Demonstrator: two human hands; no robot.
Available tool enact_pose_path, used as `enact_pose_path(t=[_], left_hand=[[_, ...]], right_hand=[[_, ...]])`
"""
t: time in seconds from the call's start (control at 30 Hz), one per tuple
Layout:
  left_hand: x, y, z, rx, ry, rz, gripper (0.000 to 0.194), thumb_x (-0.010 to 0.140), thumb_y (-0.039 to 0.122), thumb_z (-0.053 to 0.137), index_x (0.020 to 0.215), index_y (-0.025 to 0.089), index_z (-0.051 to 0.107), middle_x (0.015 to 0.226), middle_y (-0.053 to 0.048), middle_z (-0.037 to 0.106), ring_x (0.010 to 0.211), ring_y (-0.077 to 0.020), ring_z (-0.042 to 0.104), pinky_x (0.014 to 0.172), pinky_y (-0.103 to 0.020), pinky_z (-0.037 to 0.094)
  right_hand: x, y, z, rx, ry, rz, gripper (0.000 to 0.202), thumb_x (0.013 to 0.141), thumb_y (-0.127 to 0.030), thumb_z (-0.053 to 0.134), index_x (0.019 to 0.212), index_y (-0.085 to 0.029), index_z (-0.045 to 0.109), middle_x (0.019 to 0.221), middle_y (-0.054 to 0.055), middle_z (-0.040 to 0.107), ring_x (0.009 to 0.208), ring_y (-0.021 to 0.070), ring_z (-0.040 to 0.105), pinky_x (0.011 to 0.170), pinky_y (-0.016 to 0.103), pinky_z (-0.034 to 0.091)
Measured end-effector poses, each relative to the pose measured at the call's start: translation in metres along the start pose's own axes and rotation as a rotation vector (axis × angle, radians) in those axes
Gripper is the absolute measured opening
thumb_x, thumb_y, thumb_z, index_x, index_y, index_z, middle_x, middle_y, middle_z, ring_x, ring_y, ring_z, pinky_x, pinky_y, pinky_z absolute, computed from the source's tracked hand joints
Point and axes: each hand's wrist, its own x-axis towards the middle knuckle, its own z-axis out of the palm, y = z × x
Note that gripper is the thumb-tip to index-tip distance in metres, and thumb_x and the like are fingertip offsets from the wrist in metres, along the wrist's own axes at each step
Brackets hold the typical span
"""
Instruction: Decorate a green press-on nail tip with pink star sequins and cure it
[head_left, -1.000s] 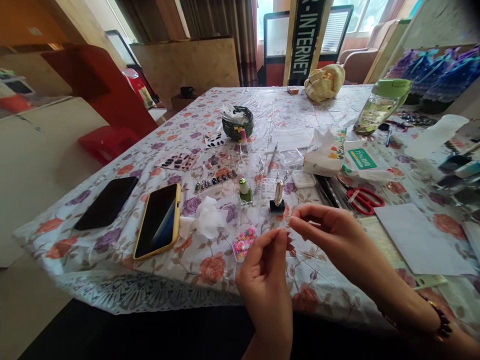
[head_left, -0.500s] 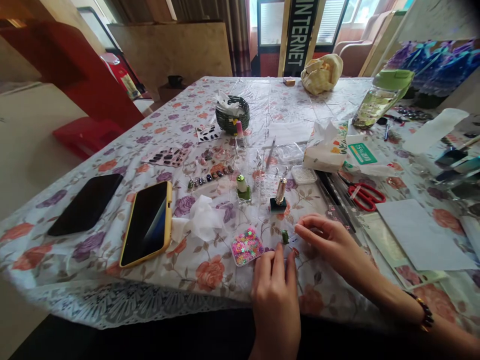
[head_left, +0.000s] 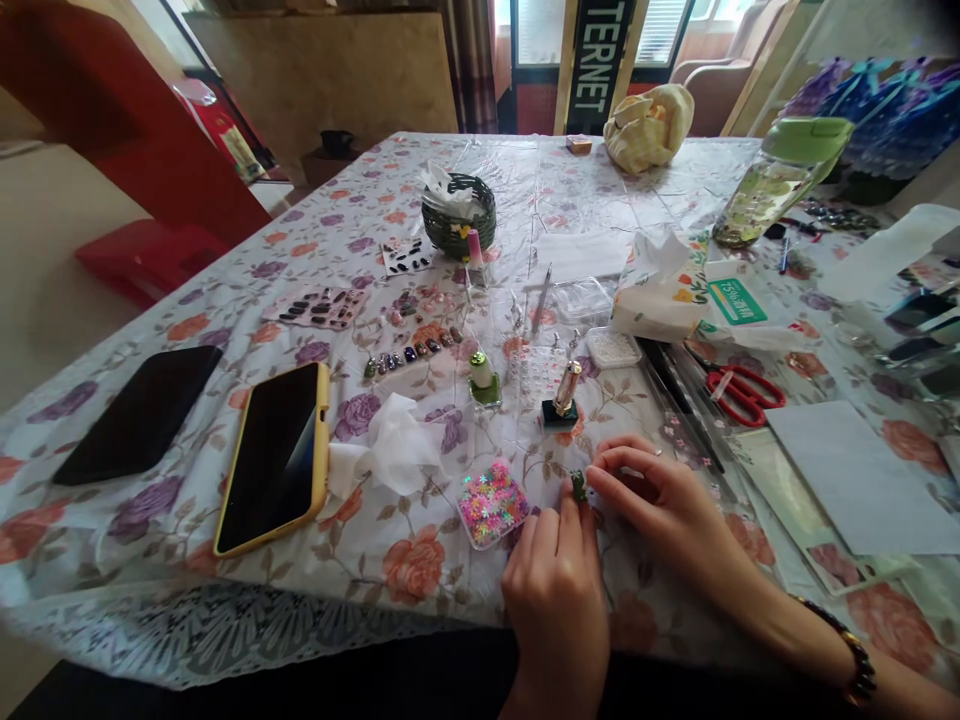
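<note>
Head view: your left hand point(head_left: 556, 570), lower centre of frame, fingers together, tips touching a green piece point(head_left: 578, 486). Your right hand point(head_left: 656, 490), just right of it, half curled, fingertips at the piece; grip unclear. Glitter box point(head_left: 493, 504) left of your left hand; dark bottle point(head_left: 561, 400) above the piece.

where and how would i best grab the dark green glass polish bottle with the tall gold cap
I'd pinch the gold cap from above and the near right with the right hand: the bottle stands on its squat base, and its slim cap sticks up, seemingly unobstructed.
</note>
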Motion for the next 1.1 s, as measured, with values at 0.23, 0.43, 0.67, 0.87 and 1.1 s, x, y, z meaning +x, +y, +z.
enact_pose_path(t=[0.23, 0.43, 0.67, 0.87, 1.1], left_hand=[[-0.0001, 0.0008, -0.0009, 0.055, -0.027, 0.057, 0.021, 0.086, 0.009, 0.045, 0.085, 0.011, 0.065, 0.055, 0.000, 0.055, 0.051, -0.0150, 0.054, 0.049, -0.028, 0.038], [0.0003, 0.0032, -0.0009, 0.054, -0.018, 0.056, 0.023, 0.086, 0.008, 0.044, 0.076, 0.012, 0.065, 0.053, 0.000, 0.054, 0.050, -0.0144, 0.052, 0.049, -0.028, 0.037], [-0.0007, 0.0037, 0.0002, 0.048, -0.013, 0.049, 0.023, 0.085, 0.007, 0.045, 0.075, 0.012, 0.065, 0.053, 0.000, 0.053, 0.050, -0.0144, 0.052, 0.049, -0.028, 0.037], [0.0003, 0.0037, -0.0004, 0.046, -0.013, 0.049, 0.024, 0.085, 0.008, 0.046, 0.070, 0.012, 0.064, 0.051, 0.000, 0.053, 0.049, -0.0144, 0.051, 0.049, -0.028, 0.036], [-0.0010, 0.0035, 0.0008, 0.042, -0.006, 0.054, 0.021, 0.085, 0.009, 0.047, 0.074, 0.012, 0.064, 0.054, -0.001, 0.055, 0.051, -0.0143, 0.052, 0.049, -0.028, 0.037]], right_hand=[[-0.0015, 0.0016, 0.0012, -0.032, 0.029, 0.008, 0.022, 0.084, -0.035, 0.051, 0.076, -0.017, 0.062, 0.088, 0.007, 0.058, 0.082, 0.0171, 0.057, 0.070, 0.027, 0.047], [-0.0022, -0.0005, 0.0024, -0.026, 0.024, 0.027, 0.021, 0.084, -0.034, 0.052, 0.076, -0.017, 0.062, 0.090, 0.007, 0.058, 0.083, 0.0166, 0.057, 0.072, 0.027, 0.046], [-0.0024, -0.0019, 0.0027, -0.026, 0.032, 0.043, 0.022, 0.084, -0.035, 0.052, 0.077, -0.017, 0.063, 0.090, 0.007, 0.058, 0.083, 0.0172, 0.058, 0.067, 0.025, 0.046], [-0.0020, -0.0037, 0.0020, -0.011, 0.037, 0.048, 0.022, 0.084, -0.035, 0.053, 0.075, -0.017, 0.063, 0.091, 0.006, 0.058, 0.083, 0.0165, 0.057, 0.069, 0.025, 0.046], [-0.0020, -0.0014, 0.0022, 0.011, 0.027, 0.044, 0.022, 0.083, -0.036, 0.053, 0.076, -0.018, 0.064, 0.091, 0.007, 0.058, 0.088, 0.0179, 0.056, 0.069, 0.026, 0.045]])
